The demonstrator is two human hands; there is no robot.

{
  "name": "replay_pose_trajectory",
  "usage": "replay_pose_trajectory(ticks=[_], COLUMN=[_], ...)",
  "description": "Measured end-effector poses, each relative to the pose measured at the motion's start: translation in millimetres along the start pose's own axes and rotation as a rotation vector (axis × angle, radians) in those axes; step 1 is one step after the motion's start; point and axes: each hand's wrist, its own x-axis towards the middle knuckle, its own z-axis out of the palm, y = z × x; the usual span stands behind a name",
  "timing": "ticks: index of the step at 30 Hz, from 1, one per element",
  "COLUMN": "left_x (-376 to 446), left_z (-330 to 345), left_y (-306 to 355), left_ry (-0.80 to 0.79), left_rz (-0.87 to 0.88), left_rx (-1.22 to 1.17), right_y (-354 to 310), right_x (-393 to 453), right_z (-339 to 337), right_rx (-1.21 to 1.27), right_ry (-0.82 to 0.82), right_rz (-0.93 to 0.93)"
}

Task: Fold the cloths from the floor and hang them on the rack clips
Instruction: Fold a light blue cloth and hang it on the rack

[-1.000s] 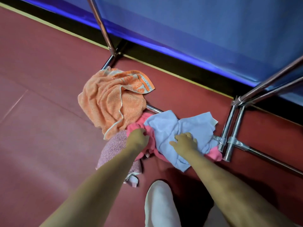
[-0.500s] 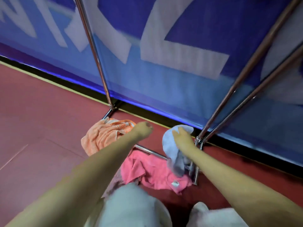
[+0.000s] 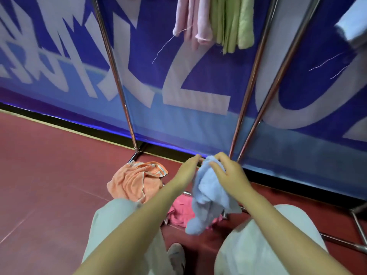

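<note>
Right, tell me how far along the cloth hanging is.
Done: a pink cloth and a green cloth already hang at the top of the rack. In hand: both hands, left and right, hold the blue cloth, still bunched. Left: the orange cloth and bright pink cloth on the floor.

light-blue cloth (image 3: 208,197) bunched, dangling, held aloft
</note>
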Motion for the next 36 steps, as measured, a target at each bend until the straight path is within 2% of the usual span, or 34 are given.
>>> replay_pose_trajectory(ticks=[4,10,13,17,19,22,25,28,32,36], left_x=[-26,-36,-40,-44,-45,-42,-40,-46,-59,-58], left_z=[4,2,-3,2,3,-2,-12,-21,-11,-16], left_y=[-12,4,-8,-19,-17,-18,-19,-21,-14,-11], left_ry=[-0.134,-0.031,-0.087,-0.136,-0.191,-0.057,0.166,0.205,0.195,0.334], left_rz=[0.130,0.331,0.293,-0.002,-0.020,0.165,0.276,0.401,0.404,0.324], left_rx=[0.149,-0.001,0.000,-0.184,-0.126,-0.127,-0.109,0.000,0.007,-0.190], right_y=[-3,0,-5,-11,-13,-14,-9,-3,-8,0], right_x=[-10,-6,-3,-1,1,5,2,-7,-23,-49], right_z=[-10,-17,-15,-11,-9,-9,-6,0,7,7], right_rx=[0.160,0.309,0.354,0.355,0.386,0.380,0.214,0.086,0.254,0.349], right_ry=[0.076,0.139,0.163,0.095,0.090,0.102,0.068,0.136,0.183,-0.019], right_rz=[0.008,0.140,0.165,0.177,0.196,0.211,0.174,0.082,0.194,0.252])
